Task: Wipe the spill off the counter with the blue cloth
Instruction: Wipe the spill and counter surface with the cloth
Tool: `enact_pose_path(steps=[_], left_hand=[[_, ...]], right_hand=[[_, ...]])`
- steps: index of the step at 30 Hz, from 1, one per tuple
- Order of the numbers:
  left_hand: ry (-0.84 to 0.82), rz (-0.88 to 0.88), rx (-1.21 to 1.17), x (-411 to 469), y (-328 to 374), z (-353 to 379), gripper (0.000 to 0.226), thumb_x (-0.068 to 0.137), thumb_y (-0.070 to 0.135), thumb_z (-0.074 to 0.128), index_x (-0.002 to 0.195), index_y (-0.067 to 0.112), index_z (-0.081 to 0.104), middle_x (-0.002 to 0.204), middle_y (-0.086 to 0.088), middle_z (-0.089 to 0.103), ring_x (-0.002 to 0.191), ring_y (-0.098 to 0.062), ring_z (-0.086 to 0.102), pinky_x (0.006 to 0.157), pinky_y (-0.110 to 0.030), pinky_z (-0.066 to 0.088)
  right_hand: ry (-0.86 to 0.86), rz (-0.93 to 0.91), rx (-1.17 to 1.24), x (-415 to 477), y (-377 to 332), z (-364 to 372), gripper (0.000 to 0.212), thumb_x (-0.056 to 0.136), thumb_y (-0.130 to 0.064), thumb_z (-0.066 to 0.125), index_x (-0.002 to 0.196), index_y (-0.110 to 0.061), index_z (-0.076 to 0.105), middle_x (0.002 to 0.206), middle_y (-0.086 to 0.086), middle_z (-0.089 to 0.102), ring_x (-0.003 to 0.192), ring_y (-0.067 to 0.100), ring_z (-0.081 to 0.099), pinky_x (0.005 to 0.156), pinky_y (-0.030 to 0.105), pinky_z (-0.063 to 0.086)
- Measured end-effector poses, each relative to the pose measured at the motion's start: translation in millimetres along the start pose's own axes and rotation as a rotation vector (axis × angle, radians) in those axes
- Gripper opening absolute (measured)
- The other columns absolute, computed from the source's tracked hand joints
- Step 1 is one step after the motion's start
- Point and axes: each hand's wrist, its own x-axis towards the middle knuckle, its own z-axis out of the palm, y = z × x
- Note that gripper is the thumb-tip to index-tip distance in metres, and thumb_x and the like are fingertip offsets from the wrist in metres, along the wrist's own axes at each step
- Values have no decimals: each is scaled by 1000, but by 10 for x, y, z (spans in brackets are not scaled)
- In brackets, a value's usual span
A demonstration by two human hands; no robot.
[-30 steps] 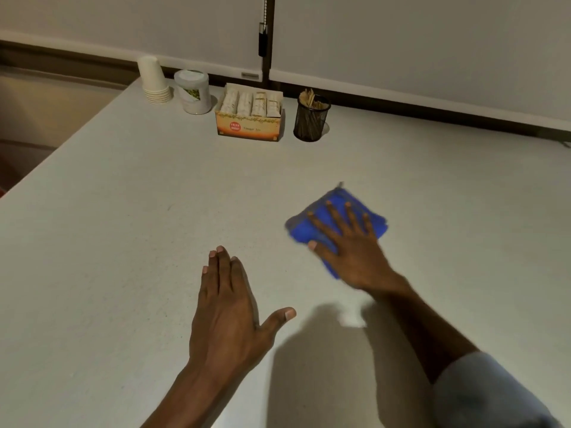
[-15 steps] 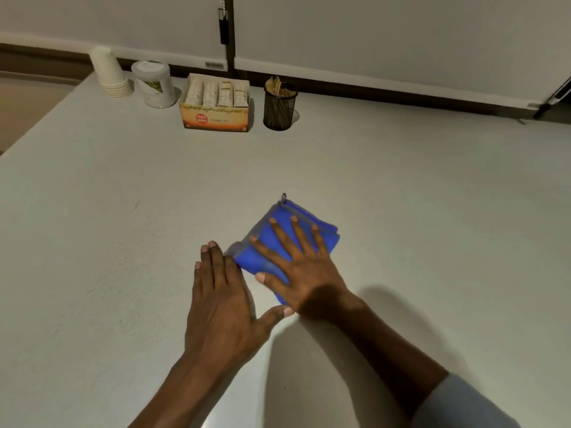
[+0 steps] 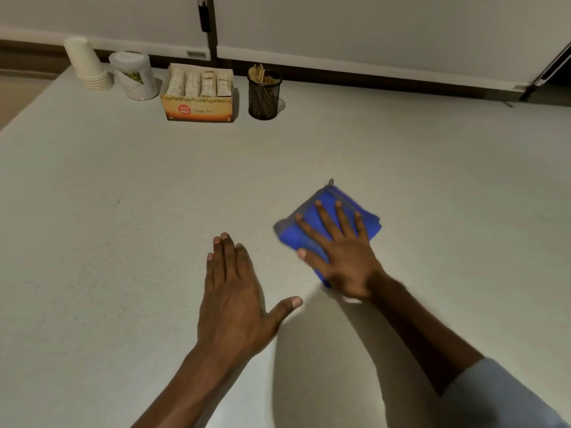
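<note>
- The blue cloth (image 3: 327, 223), folded, lies flat on the pale worktop (image 3: 123, 211), a little right of the middle of the view.
- The right hand (image 3: 343, 257) lies palm down on the cloth with its fingers spread wide, pressing rather than gripping; its grip is apart, nothing pinched.
- The left hand (image 3: 231, 301) rests flat on the bare worktop at about 8 o'clock from the cloth, near it but not touching, fingers together and thumb stuck out toward 3 o'clock; its grip is likewise apart and holds nothing.
- A small bright patch (image 3: 352, 300) shows on the worktop just under the right wrist; I cannot tell what it is.
- Along the far edge, at about 11 o'clock and well apart from the cloth, stand a stack of paper cups (image 3: 88, 66), a white tub (image 3: 134, 76), an open box of sachets (image 3: 197, 95) and a black mesh pot (image 3: 264, 94) holding sticks.
- Nothing lies between those things and the cloth.
- A pale sleeve (image 3: 500, 396) covers the right forearm at 5 o'clock.
</note>
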Motion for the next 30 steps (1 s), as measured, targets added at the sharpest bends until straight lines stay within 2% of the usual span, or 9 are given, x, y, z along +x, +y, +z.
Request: enact_pose_path(steps=[3, 7, 11, 13, 15, 20, 22, 26, 30], left_hand=[[7, 14, -38, 33, 102, -6, 147, 72, 103, 31, 165, 0, -19, 174, -21, -30, 163, -30, -31, 133, -41, -18], [-9, 95, -17, 43, 343, 34, 143, 79, 96, 42, 166, 0, -19, 173, -22, -32, 162, -31, -32, 134, -43, -17], [-50, 92, 4, -21, 480, 118, 139, 80, 98, 32, 166, 3, -20, 173, -19, -35, 161, -30, -34, 135, -43, -14], [-48, 85, -22, -34, 478, 147, 139, 78, 101, 25, 166, 4, -20, 173, -17, -35, 161, -27, -34, 134, -41, -15], [-29, 73, -39, -25, 473, 165, 140, 78, 101, 27, 166, 3, -19, 173, -17, -34, 163, -27, -31, 134, -40, -15], [5, 43, -82, 14, 584, 209, 144, 74, 102, 29, 167, 2, -17, 175, -18, -30, 163, -27, -30, 132, -37, -17], [35, 69, -97, 2, 650, 236, 141, 75, 99, 31, 166, 0, -14, 176, -19, -27, 164, -28, -28, 131, -36, -19], [28, 99, -78, -93, 771, 325, 134, 82, 99, 23, 166, 1, -16, 174, -19, -30, 163, -28, -31, 131, -38, -19], [21, 82, -68, -137, 857, 383, 128, 87, 93, 25, 166, 2, -18, 174, -18, -31, 163, -27, -30, 134, -40, -15]], right_hand=[[-1, -28, -47, -263, 248, -10, 71, 97, -79, 11, 163, -56, -4, 179, -9, -8, 165, 27, -17, 131, 58, -10], [67, 267, -66, -96, 919, -237, 71, 100, -78, 15, 165, -52, 3, 180, -4, 0, 166, 33, -4, 131, 63, 2], [18, 460, 36, 316, 1067, -369, 71, 102, -76, 17, 166, -50, -1, 180, 3, -7, 164, 40, -11, 128, 68, -6], [32, 426, 38, 388, 856, -314, 70, 104, -73, 24, 166, -50, 3, 180, 5, -6, 164, 42, -11, 128, 70, -5], [69, 279, -33, 263, 576, -187, 69, 104, -71, 29, 166, -51, 5, 180, 5, -4, 164, 43, -8, 128, 70, -2], [33, 20, -84, -411, 472, 11, 73, 99, -79, 11, 165, -52, -4, 179, -3, -8, 164, 32, -15, 131, 62, -8], [26, 100, -73, -512, 811, -61, 73, 97, -81, 11, 164, -55, -2, 179, -6, -6, 165, 30, -13, 131, 60, -7], [66, 441, -45, -431, 1601, -328, 73, 98, -77, 13, 165, -51, 1, 180, -1, -2, 166, 35, -4, 130, 64, 2], [38, 540, 30, -224, 1639, -400, 72, 103, -74, 19, 166, -48, -2, 180, 5, -6, 164, 40, -10, 129, 68, -3]])
